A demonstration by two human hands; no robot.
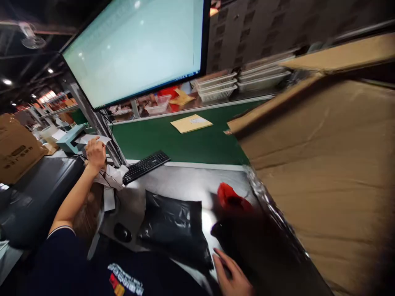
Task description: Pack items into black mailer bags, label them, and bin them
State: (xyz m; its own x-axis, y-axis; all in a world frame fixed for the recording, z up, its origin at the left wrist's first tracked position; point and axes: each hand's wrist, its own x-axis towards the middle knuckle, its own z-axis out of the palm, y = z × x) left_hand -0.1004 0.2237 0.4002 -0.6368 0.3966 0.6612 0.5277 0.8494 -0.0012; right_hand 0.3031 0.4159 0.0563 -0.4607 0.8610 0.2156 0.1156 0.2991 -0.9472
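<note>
My left hand reaches out to the far left, its fingers closed on a white paper label that sticks out of a light blue label printer. In front of my body a black plastic mailing bag lies flat on the metal table. Just off the bag's lower right corner is my right hand, fingers loosely stretched and apart, with nothing clearly held. A crumpled red item lies beyond it, partly in shadow.
A black keyboard and mouse are on the table. Above hangs a large monitor. A yellow envelope lies on the green conveyor belt. A big cardboard box blocks the right side.
</note>
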